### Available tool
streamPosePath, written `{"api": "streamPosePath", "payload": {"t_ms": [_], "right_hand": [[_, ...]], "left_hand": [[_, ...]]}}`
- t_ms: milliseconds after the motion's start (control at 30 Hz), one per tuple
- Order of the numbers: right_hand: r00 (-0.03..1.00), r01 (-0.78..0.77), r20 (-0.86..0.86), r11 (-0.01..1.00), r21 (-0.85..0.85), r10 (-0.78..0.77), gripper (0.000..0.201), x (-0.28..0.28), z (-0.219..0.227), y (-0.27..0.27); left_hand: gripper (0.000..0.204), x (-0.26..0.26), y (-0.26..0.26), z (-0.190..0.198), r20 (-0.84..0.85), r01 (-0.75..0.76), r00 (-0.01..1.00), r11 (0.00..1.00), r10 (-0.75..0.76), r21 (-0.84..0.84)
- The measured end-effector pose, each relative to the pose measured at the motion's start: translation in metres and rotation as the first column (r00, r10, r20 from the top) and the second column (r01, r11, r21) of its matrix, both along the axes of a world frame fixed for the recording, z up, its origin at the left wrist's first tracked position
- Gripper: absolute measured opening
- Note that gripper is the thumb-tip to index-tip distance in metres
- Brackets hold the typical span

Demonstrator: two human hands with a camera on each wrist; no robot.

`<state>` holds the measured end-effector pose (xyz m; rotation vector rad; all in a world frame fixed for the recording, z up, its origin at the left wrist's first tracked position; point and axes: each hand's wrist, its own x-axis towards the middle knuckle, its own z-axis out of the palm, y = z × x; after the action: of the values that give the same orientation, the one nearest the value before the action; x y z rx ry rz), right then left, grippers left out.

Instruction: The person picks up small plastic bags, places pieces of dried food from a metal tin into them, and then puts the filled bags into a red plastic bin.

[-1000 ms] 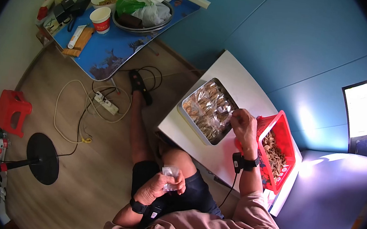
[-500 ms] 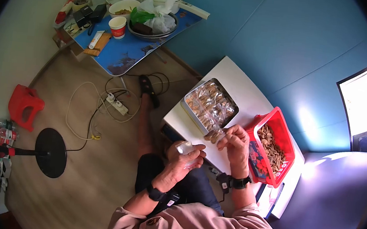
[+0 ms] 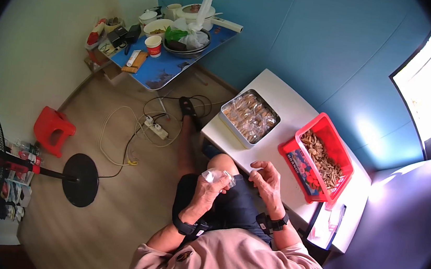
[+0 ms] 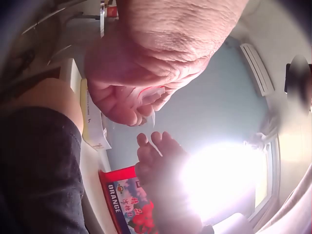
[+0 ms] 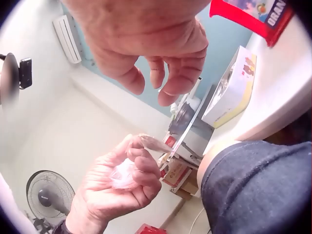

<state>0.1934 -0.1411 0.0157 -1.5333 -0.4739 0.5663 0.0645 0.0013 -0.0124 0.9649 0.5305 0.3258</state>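
My left hand (image 3: 204,195) is over my lap, its fingers curled round clear plastic bags (image 5: 123,175). A narrow piece of clear plastic (image 5: 155,144) sticks out past its thumb and fingertips in the right wrist view. To its right, my right hand (image 3: 269,188) is in the air by the table's front edge, fingers loosely bent and apart, nothing between them. A rectangular tin (image 3: 233,130) on the white table holds clear packets (image 3: 250,115) of brown pieces. Right of it, a red plastic basket (image 3: 296,166) contains loose brown dried pieces (image 3: 323,160).
Papers and a dark-edged board (image 3: 325,227) lie at the white table's (image 3: 289,108) near right corner. A blue table (image 3: 161,79) with dishes and a paper cup stands at the back left. A power strip (image 3: 156,127), cables, a red stool (image 3: 54,130) and a fan (image 3: 80,179) are on the left.
My right hand has come from the tin's edge, past its near side with a clear packet at the fingertips, to beside my left hand, now holding nothing. The left hand has moved slightly upward.
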Motion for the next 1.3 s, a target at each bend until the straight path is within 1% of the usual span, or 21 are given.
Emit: {"api": "streamPosePath", "payload": {"t_ms": [33, 100, 133, 167, 233, 300, 400, 433, 500, 533, 600, 633, 700, 733, 800, 833, 900, 1033, 1100, 1200, 1300], "right_hand": [[1.000, 0.001, -0.006, 1.000, 0.011, -0.001, 0.016, -0.003, -0.002, -0.003], [0.988, -0.153, -0.027, 0.987, 0.055, 0.155, 0.020, -0.010, -0.004, -0.007], [0.979, -0.188, -0.062, 0.975, 0.119, 0.196, 0.024, -0.015, -0.004, -0.006], [0.979, -0.184, -0.063, 0.975, 0.125, 0.193, 0.024, -0.020, -0.003, -0.007], [0.918, -0.331, -0.187, 0.935, 0.128, 0.350, 0.028, -0.031, 0.014, -0.008], [0.899, -0.351, -0.239, 0.931, 0.106, 0.366, 0.029, -0.035, 0.004, -0.014], [0.858, -0.393, -0.307, 0.911, 0.124, 0.412, 0.024, -0.039, -0.005, -0.024], [0.856, -0.391, -0.312, 0.911, 0.130, 0.412, 0.024, -0.042, -0.006, -0.025], [0.846, -0.357, -0.315, 0.896, 0.263, 0.429, 0.022, -0.050, -0.007, -0.028], [0.846, -0.350, -0.319, 0.897, 0.269, 0.426, 0.022, -0.052, -0.006, -0.031], [0.873, -0.345, -0.307, 0.925, 0.158, 0.379, 0.022, -0.053, -0.001, -0.035], [0.875, -0.337, -0.310, 0.927, 0.163, 0.372, 0.022, -0.052, -0.001, -0.037], [0.910, -0.344, -0.241, 0.939, 0.021, 0.338, 0.017, -0.049, -0.003, -0.042], [0.910, -0.339, -0.244, 0.940, 0.024, 0.335, 0.017, -0.048, -0.004, -0.045], [0.932, -0.341, -0.177, 0.931, -0.129, 0.317, 0.014, -0.044, -0.007, -0.051], [0.932, -0.341, -0.178, 0.932, -0.127, 0.317, 0.014, -0.044, -0.007, -0.053], [0.939, -0.323, -0.178, 0.932, -0.167, 0.293, 0.013, -0.043, -0.003, -0.057], [0.938, -0.328, -0.162, 0.936, -0.124, 0.307, 0.013, -0.040, -0.013, -0.070], [0.937, -0.331, -0.181, 0.927, -0.176, 0.300, 0.012, -0.038, -0.010, -0.075], [0.924, -0.332, -0.251, 0.931, -0.153, 0.288, 0.013, -0.036, -0.015, -0.079], [0.928, -0.317, -0.260, 0.930, -0.184, 0.265, 0.013, -0.033, -0.026, -0.081]], "left_hand": [[0.020, -0.003, -0.003, 0.002, -0.006, 0.001, 1.000, 1.000, -0.001, 0.011], [0.018, -0.010, -0.008, 0.009, -0.028, 0.040, 0.999, 0.994, -0.037, 0.098], [0.018, -0.012, -0.010, 0.009, -0.032, 0.044, 0.999, 0.993, -0.041, 0.106], [0.018, -0.013, -0.013, 0.007, -0.032, 0.080, 0.997, 0.990, -0.076, 0.120], [0.018, -0.016, -0.018, 0.004, -0.037, 0.117, 0.993, 0.983, -0.113, 0.138], [0.021, -0.019, -0.021, 0.004, -0.046, 0.177, 0.984, 0.981, -0.174, 0.073], [0.025, -0.023, -0.022, 0.013, -0.097, 0.213, 0.975, 0.966, -0.200, 0.147], [0.025, -0.024, -0.024, 0.014, -0.104, 0.215, 0.974, 0.965, -0.201, 0.148], [0.026, -0.024, -0.029, 0.013, -0.133, 0.254, 0.963, 0.958, -0.236, 0.134], [0.026, -0.025, -0.030, 0.012, -0.140, 0.259, 0.960, 0.956, -0.241, 0.136], [0.027, -0.025, -0.032, 0.009, -0.145, 0.297, 0.950, 0.944, -0.277, 0.142], [0.027, -0.025, -0.033, 0.009, -0.151, 0.306, 0.947, 0.941, -0.285, 0.143], [0.026, -0.025, -0.036, 0.010, -0.168, 0.329, 0.938, 0.932, -0.304, 0.150], [0.026, -0.025, -0.037, 0.011, -0.172, 0.334, 0.936, 0.930, -0.308, 0.150], [0.025, -0.024, -0.041, 0.015, -0.165, 0.360, 0.929, 0.911, -0.331, 0.200], [0.025, -0.024, -0.042, 0.017, -0.168, 0.361, 0.929, 0.911, -0.331, 0.200], [0.027, -0.022, -0.044, 0.021, -0.191, 0.445, 0.893, 0.865, -0.408, 0.233], [0.026, -0.019, -0.048, 0.012, -0.214, 0.478, 0.876, 0.837, -0.432, 0.266], [0.026, -0.017, -0.048, 0.012, -0.217, 0.534, 0.844, 0.801, -0.490, 0.269], [0.026, -0.013, -0.051, 0.018, -0.266, 0.569, 0.819, 0.782, -0.509, 0.254], [0.025, -0.009, -0.052, 0.011, -0.257, 0.580, 0.812, 0.772, -0.524, 0.258]]}}
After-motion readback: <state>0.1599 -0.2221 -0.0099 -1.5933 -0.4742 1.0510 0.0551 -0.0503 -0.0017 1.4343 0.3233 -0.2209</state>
